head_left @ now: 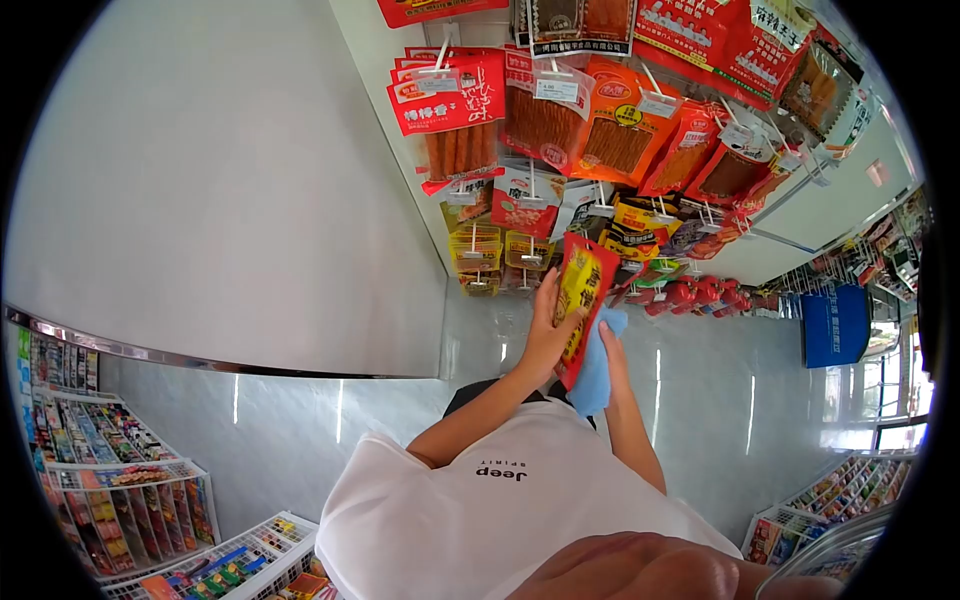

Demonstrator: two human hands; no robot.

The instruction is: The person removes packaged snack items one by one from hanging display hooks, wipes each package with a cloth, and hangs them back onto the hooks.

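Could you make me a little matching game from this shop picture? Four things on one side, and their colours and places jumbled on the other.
Things:
1. Packet
2. Cloth
3. Shirt
4. Floor

Descriptions:
A. White, with dark lettering on the front
B. Grey and shiny, with bright streaks of light
C. Red and yellow, in the left hand
D. Light blue, in the right hand

Right pairs: 1-C, 2-D, 3-A, 4-B
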